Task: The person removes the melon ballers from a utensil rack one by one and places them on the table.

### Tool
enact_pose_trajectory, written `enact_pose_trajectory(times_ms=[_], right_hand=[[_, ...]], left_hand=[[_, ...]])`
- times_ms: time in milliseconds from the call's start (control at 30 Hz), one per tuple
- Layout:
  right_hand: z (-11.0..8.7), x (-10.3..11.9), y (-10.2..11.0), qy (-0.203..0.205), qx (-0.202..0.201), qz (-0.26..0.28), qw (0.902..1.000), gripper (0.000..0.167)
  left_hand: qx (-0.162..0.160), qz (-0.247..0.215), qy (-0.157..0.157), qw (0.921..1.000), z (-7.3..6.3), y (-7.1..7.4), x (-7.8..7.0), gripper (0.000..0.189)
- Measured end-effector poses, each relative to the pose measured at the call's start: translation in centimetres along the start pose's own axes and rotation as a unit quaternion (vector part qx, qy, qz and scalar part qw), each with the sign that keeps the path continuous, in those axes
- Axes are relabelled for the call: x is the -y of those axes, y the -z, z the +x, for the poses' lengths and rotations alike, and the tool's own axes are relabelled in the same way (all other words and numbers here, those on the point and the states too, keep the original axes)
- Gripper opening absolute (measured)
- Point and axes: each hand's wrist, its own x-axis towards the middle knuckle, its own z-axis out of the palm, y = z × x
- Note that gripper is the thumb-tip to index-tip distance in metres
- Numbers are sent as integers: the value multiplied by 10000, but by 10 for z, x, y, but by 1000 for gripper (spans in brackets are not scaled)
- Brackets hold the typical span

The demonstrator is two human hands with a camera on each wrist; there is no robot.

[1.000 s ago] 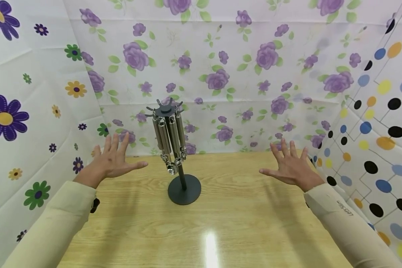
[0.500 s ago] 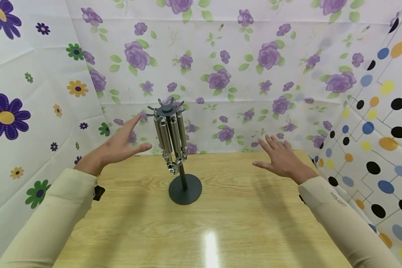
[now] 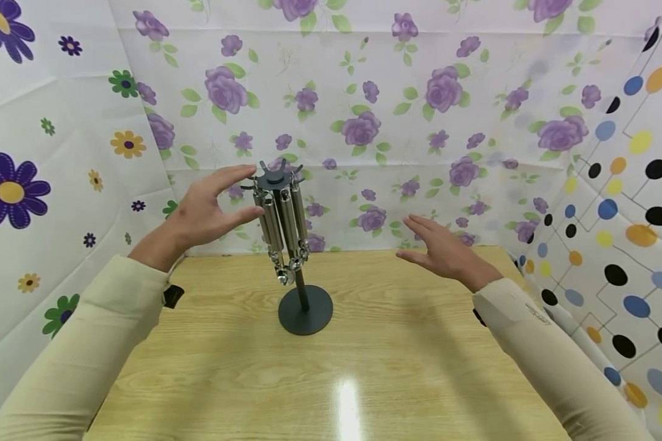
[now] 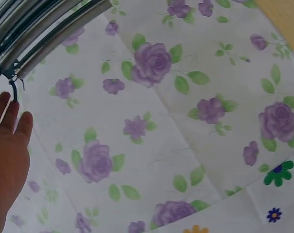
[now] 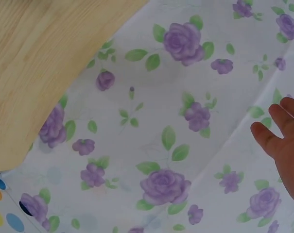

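Observation:
A dark metal stand (image 3: 276, 177) with a ring of curved hooks at its top rises from a round base on the table. Several shiny silver tubes (image 3: 289, 223) hang from the hooks, with round silver ends (image 3: 285, 277) at the bottom; their exact kind is unclear. My left hand (image 3: 198, 211) is at the left of the stand's top, fingers and thumb apart, fingertips close to the hooks. Whether it touches them I cannot tell. In the left wrist view the left fingers (image 4: 9, 116) appear by a hook. My right hand (image 3: 444, 248) hovers over the table's right side, holding nothing.
A wooden table (image 3: 364, 355) carries the stand left of its middle. Patterned cloths surround it: purple roses on the back cloth (image 3: 397, 141), flowers on the left cloth (image 3: 60, 184), coloured dots on the right cloth (image 3: 640, 245).
My left hand has moved right and up from beside the stand to its hooks. The right hand has moved left, its fingers drawing closer together. The stand stays in place.

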Motion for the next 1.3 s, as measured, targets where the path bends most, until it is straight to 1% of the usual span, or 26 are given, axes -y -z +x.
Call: enact_pose_trajectory(times_ms=[100, 200, 367, 533, 633, 833, 967, 1100, 1300], right_hand=[[5, 8, 1, 46, 15, 43, 10000, 86], [8, 16, 2, 123, 30, 94, 9999, 84], [13, 28, 2, 199, 85, 247, 9995, 81], [21, 38, 2, 255, 99, 307, 9992, 81], [26, 45, 2, 281, 70, 391, 9988, 79], [40, 63, 1, 361, 17, 775, 9963, 77], [51, 79, 0, 437, 0, 983, 9942, 79], [60, 91, -1, 578, -109, 1115, 9920, 76], [71, 105, -3, 876, -298, 1482, 9846, 71]], left_hand=[[-92, 206, -398, 9990, 7, 1, -8, 63], [-40, 276, -575, 9980, 14, 2, -14, 58], [103, 375, -608, 9974, 21, 0, -17, 52], [115, 419, -518, 9977, 21, -3, -15, 48], [5, 416, -556, 9976, 20, -6, -13, 46], [-346, 323, -853, 9952, 21, -12, -10, 36], [-471, 310, -984, 9936, 20, -13, -8, 32], [-408, 346, -965, 9939, 20, -12, -9, 33], [-193, 316, -751, 9965, 20, -10, -11, 34]])
